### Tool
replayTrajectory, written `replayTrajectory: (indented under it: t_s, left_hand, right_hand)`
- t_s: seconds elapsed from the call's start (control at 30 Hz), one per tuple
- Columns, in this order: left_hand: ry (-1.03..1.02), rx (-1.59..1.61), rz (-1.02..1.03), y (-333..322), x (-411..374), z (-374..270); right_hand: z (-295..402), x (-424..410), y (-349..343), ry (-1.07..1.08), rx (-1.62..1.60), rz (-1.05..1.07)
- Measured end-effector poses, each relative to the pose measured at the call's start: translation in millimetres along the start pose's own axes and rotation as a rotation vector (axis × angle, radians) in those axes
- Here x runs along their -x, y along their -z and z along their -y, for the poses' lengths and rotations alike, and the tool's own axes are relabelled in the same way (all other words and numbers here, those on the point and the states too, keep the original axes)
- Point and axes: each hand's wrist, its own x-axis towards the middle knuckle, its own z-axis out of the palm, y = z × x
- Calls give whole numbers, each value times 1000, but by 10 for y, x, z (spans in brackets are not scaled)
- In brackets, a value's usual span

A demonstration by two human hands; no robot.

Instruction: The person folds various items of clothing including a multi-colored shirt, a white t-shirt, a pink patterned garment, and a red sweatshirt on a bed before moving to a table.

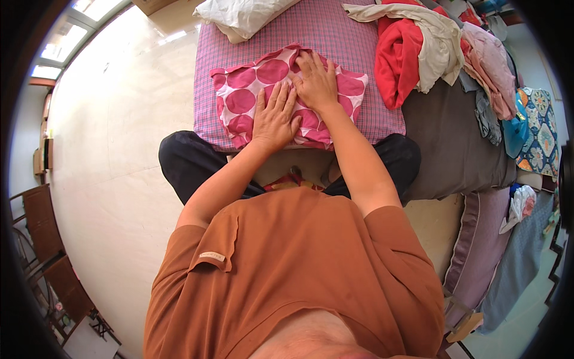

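Observation:
A folded pink-and-white fabric with large dots (240, 102) lies on a checked pink cloth (269, 27) covering a low surface in front of me. My left hand (276, 114) rests palm down on the middle of the dotted fabric, fingers slightly apart and pointing away from me. Just to its right and farther off, my right hand (316, 80) lies on the same fabric, its fingertips near the far edge, fingers spread. Neither hand grips the cloth. The fabric's near edge is rumpled and reaches close to the edge of the checked cloth.
A white cloth (244, 18) lies at the far edge. Red clothing (397, 58) and a cream garment (441, 54) are heaped at the right, beside a pink garment (491, 67) on a dark-covered surface (448, 143). Wooden chairs (42, 220) stand at far left.

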Motion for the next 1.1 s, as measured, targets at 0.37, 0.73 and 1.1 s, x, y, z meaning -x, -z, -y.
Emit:
replayTrajectory:
  t_s: [0.37,0.73,1.1]
  left_hand:
    - [3,51,-17,16,-7,13]
    - [-5,52,-42,37,21,19]
    - [1,58,-48,40,42,18]
  right_hand:
    - [-255,-633,-154,-78,-321,-132]
    - [-441,-771,210,-235,-235,305]
    - [-275,-846,241,-450,-183,439]
